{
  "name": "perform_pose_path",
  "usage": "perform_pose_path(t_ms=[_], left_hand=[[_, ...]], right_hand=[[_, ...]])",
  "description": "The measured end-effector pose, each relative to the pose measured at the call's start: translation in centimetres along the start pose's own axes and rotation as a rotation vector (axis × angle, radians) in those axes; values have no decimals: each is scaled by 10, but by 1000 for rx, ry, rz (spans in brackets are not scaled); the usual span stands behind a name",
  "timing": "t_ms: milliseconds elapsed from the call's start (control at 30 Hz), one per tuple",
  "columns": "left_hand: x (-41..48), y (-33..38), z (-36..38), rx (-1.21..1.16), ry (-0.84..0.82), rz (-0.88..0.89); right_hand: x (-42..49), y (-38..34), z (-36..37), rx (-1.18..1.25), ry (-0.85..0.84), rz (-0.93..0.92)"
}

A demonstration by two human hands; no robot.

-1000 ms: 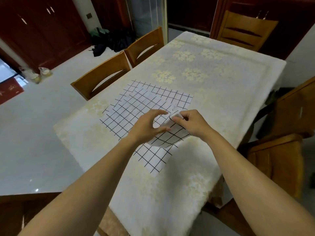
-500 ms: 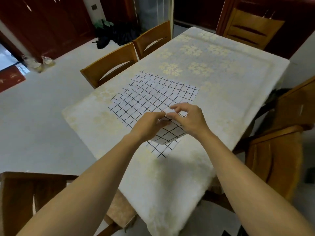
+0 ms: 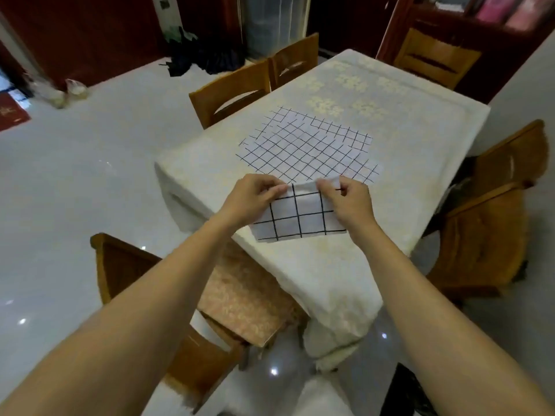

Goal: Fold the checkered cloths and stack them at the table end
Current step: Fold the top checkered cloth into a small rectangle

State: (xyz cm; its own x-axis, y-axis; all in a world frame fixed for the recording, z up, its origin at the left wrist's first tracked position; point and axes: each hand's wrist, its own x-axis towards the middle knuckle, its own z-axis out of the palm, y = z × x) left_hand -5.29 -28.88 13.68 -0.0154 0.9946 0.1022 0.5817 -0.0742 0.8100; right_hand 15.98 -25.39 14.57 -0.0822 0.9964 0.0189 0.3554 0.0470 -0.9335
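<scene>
A white cloth with a black grid is lifted above the near part of the table. My left hand pinches its top edge on the left and my right hand pinches the same edge on the right, so the cloth hangs down between them. Beyond my hands more checkered cloth lies spread flat on the table, its layers slightly offset. Whether the held piece is separate from it is hidden by my hands.
The table wears a cream flowered tablecloth. Two wooden chairs stand along its left side, one chair at the far end, one on the right and a cushioned one below my arms.
My hands have moved apart along the cloth's edge and raised it, so the near part now hangs stretched between them. The head view has shifted back and to the left.
</scene>
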Motion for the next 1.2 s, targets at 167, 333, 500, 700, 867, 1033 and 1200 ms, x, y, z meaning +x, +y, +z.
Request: perform_pose_path(t_ms=[167, 333, 500, 700, 867, 1033, 1200], left_hand=[[-46, -4, -51, -139, 24, -41], [-63, -12, -77, -363, 210, -196], [-74, -22, -93, -416, 326, -326], [-72, -47, -98, -530, 162, -408], [-60, -55, -100, -398, 258, -363], [-44, -68, -115, -337, 248, -315], [-22, -99, -164, -397, 184, -327]], right_hand=[[-47, -26, 41, 75, 145, 36], [-59, -40, 68, 58, 174, 31], [-55, -47, 106, -27, 198, -39], [-44, -34, 126, 35, 226, 52], [-39, -27, 138, -68, 186, 59], [-32, -41, 155, -90, 238, 77], [-32, -72, 199, -45, 284, 101]])
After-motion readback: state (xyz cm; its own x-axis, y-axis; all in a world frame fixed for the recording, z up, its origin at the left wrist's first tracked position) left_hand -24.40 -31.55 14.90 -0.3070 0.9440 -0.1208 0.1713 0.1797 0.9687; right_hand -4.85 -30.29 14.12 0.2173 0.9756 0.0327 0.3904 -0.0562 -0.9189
